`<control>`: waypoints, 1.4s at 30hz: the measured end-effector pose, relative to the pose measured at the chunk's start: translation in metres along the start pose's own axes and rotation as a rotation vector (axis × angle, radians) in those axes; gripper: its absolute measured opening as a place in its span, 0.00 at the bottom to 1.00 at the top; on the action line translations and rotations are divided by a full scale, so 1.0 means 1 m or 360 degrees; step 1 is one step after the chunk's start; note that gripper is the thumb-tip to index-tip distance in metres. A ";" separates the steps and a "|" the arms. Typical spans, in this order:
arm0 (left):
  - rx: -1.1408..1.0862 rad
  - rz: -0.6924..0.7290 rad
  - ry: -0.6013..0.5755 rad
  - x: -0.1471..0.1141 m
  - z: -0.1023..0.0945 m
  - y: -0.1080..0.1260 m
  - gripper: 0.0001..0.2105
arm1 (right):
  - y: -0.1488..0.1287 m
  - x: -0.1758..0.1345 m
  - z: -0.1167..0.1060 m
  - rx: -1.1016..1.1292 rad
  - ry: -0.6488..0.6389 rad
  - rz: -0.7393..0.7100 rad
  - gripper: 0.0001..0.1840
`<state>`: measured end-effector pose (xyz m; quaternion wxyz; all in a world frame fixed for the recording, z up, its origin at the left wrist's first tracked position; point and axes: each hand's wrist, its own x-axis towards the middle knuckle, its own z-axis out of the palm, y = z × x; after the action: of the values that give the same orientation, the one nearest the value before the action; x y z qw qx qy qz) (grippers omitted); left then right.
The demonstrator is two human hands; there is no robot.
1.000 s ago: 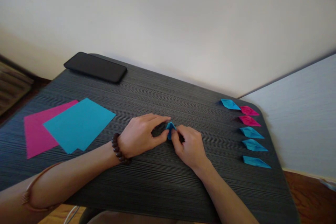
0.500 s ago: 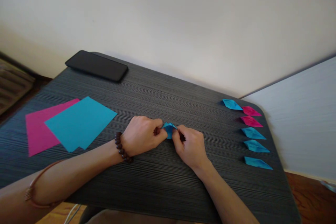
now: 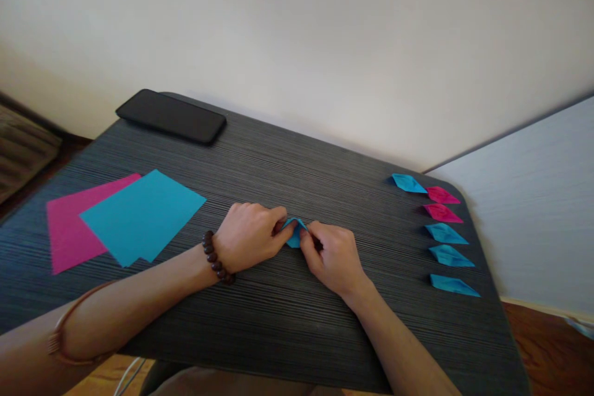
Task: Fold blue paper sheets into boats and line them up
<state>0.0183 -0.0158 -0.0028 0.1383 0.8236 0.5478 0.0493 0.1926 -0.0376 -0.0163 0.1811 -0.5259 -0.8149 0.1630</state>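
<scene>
A small piece of folded blue paper [image 3: 295, 239] is held between my two hands, just over the middle of the dark table [image 3: 278, 315]. My left hand [image 3: 250, 232] pinches its left side between thumb and forefinger. On the opposite side, my right hand [image 3: 333, 255] grips the paper's right edge with thumb and fingers. The paper's upper edge is bent into a peak, and its ends are hidden by my fingertips.
Blue paper sheets [image 3: 143, 216] overlap a pink sheet [image 3: 69, 232] on the left. A black phone-like slab [image 3: 171, 116] lies at the back left. Several folded paper pieces, blue [image 3: 446, 234] and pink [image 3: 443, 213], line the right edge. A wall [image 3: 297, 43] rises behind.
The folded paper's upper edge has gone from crumpled to a cleaner peak. Both hands have shifted very slightly left, still pinching it.
</scene>
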 end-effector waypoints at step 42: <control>-0.1068 -0.0093 -0.0219 0.003 -0.010 -0.006 0.20 | -0.007 -0.001 0.003 0.0202 0.0140 0.0199 0.17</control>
<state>0.0121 -0.0094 0.0053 0.4395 0.7175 0.5139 0.1671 0.1860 -0.0412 -0.0155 0.2391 -0.5698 -0.7598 0.2021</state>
